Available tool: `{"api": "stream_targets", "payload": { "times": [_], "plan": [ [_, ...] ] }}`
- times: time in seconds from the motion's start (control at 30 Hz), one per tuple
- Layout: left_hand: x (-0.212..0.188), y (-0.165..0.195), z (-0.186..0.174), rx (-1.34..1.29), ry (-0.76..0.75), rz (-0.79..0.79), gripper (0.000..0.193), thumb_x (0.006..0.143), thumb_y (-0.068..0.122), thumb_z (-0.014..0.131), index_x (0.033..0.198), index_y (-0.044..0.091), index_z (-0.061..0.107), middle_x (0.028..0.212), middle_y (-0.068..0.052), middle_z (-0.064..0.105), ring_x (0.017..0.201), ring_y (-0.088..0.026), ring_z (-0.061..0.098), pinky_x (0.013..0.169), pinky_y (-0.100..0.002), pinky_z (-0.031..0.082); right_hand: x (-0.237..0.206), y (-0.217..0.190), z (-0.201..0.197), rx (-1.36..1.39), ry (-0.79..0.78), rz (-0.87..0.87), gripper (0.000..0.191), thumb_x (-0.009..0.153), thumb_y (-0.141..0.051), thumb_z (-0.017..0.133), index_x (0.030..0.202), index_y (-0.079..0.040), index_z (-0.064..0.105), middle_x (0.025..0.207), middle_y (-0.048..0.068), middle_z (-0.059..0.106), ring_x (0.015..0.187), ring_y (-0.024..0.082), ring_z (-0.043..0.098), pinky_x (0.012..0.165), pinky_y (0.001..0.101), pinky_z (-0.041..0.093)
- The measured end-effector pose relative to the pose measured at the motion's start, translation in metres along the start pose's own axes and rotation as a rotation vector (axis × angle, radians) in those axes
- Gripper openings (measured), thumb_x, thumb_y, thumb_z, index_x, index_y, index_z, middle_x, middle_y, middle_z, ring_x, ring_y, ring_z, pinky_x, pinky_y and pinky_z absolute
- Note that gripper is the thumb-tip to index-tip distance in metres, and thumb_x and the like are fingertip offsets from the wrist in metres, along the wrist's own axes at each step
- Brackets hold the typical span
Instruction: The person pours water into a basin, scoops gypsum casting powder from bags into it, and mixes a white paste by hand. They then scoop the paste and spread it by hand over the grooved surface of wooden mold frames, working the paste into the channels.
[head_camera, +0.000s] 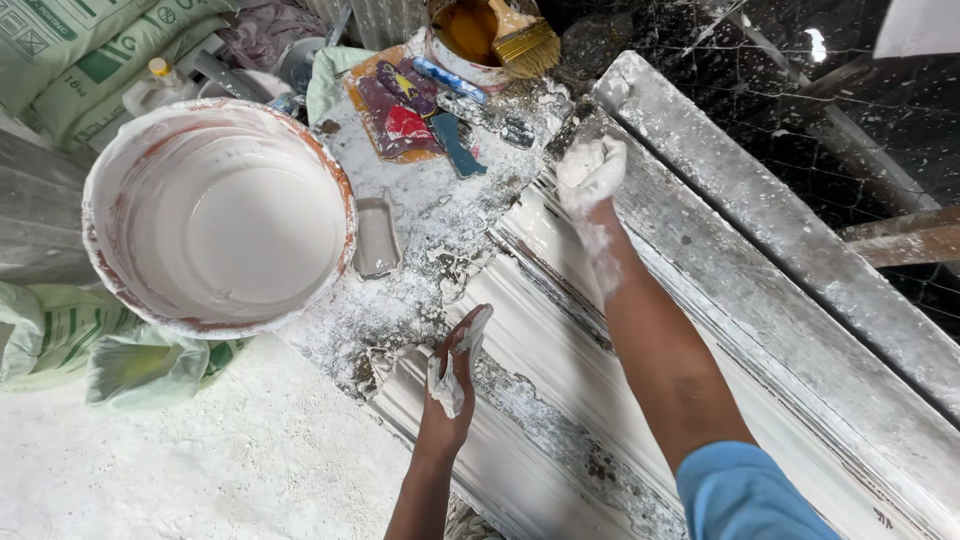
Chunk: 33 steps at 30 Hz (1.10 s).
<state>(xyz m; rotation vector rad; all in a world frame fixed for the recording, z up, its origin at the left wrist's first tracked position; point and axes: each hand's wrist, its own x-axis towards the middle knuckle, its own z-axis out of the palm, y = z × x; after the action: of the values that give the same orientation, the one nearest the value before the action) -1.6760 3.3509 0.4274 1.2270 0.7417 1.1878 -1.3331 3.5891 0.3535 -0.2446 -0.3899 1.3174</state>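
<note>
On the mould (560, 330), my left hand (450, 375) pinches wet plaster at seven o'clock — right hand (590, 175), fisted, presses at one; the middle looks coated, edges rough.

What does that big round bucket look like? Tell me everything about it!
The bucket is big, round and open-topped, standing upright at the left, apart from both hands. Its wall looks reddish-orange under smears of white. Smooth white liquid, like wet plaster, fills its bottom. A small grey scoop-like tray lies against its right rim, and sacks sit behind it.
</note>
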Motion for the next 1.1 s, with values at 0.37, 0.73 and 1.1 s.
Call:
{"api": "stream_targets", "payload": {
  "times": [0.37,0.73,1.1],
  "plan": [
    [0.009,0.01,-0.003,-0.004,0.004,-0.109,0.063,0.107,0.046,0.042,0.15,0.001,0.042,0.149,-0.022,0.054,0.142,-0.034,0.047,0.12,-0.047,0.034,-0.191,-0.106,0.034,-1.268,0.496,0.251,0.045,0.109,-0.03,0.041,0.072,-0.009,0.054,0.062,0.004,0.051,0.051,0.014,0.045,0.045,0.0312,0.035],
    [0.05,-0.024,-0.085,-0.41,0.415,-0.417,0.065,0.098,0.043,0.058,0.145,0.001,0.042,0.137,-0.021,0.058,0.118,-0.037,0.066,0.1,-0.046,0.057,-0.321,-0.197,0.064,0.176,0.515,0.146,0.034,0.106,-0.021,0.054,0.074,-0.01,0.057,0.068,0.003,0.055,0.066,0.017,0.053,0.06,0.0333,0.043],
    [0.132,-0.015,-0.088,-0.096,0.583,-0.446,0.055,0.098,0.031,0.062,0.146,0.008,0.048,0.133,-0.008,0.061,0.116,-0.027,0.056,0.086,-0.043,0.05,-0.421,-0.112,0.141,0.307,0.571,0.099,0.017,0.091,-0.018,0.057,0.081,-0.005,0.058,0.079,0.004,0.05,0.072,0.017,0.048,0.062,0.0308,0.038]
  ]
}}
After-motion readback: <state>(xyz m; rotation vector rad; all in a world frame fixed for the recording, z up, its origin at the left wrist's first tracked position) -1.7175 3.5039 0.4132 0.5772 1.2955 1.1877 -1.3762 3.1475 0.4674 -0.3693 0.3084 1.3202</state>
